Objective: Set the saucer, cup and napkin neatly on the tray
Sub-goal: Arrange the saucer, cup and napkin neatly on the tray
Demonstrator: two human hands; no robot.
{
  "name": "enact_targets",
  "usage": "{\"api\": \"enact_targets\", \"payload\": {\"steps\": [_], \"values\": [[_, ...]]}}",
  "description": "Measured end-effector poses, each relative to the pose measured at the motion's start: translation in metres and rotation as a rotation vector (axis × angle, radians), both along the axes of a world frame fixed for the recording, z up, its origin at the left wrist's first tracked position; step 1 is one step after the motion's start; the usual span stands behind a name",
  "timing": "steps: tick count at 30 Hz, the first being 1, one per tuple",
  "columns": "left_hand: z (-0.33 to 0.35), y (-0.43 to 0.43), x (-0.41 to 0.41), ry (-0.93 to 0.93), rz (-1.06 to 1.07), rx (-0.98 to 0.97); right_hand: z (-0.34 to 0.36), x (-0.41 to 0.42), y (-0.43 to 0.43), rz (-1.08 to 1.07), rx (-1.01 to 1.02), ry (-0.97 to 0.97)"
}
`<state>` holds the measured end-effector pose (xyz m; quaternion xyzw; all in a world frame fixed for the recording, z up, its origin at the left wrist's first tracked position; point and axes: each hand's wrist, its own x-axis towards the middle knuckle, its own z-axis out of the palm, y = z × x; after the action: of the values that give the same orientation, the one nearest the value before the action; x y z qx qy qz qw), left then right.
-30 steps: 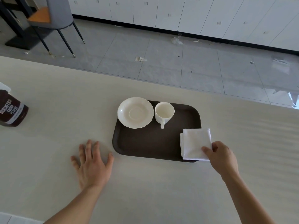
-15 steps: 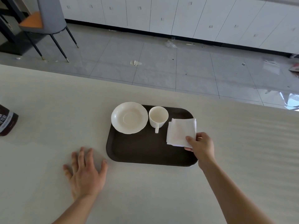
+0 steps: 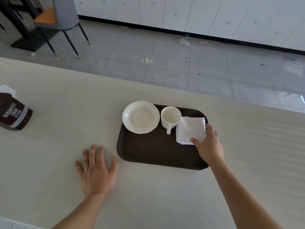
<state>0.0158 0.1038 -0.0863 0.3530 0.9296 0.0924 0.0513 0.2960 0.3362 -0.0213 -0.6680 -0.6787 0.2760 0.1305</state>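
Observation:
A dark brown tray (image 3: pixel 148 152) lies on the pale table. At its far left corner sits a cream saucer (image 3: pixel 140 116), overhanging the tray's rim a little. Just right of it stands an empty cream cup (image 3: pixel 170 117), handle pointing toward me. A folded white napkin (image 3: pixel 189 129) lies on the tray's far right part, touching the cup. My right hand (image 3: pixel 208 144) grips the napkin's near right corner, thumb on top. My left hand (image 3: pixel 96 169) rests flat on the table, fingers spread, just left of the tray's near corner.
A brown cocoa container (image 3: pixel 14 113) stands at the table's left edge of view. Beyond the table's far edge is a grey tiled floor with scraps of litter, a chair (image 3: pixel 62 19) at the far left and white cabinets along the wall.
My right hand has slid the napkin from the tray's near right corner up to the far right, next to the cup. My left hand stayed flat on the table.

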Motion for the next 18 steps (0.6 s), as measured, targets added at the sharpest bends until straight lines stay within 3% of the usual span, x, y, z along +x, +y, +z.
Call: {"api": "enact_targets", "payload": {"steps": [9, 18], "values": [[-0.002, -0.001, 0.000, 0.004, -0.002, 0.002, -0.010, 0.012, -0.019, 0.367, 0.231, -0.282], [-0.001, -0.002, 0.000, -0.003, -0.003, -0.003, -0.009, -0.001, -0.009, 0.530, 0.289, -0.268]]}}
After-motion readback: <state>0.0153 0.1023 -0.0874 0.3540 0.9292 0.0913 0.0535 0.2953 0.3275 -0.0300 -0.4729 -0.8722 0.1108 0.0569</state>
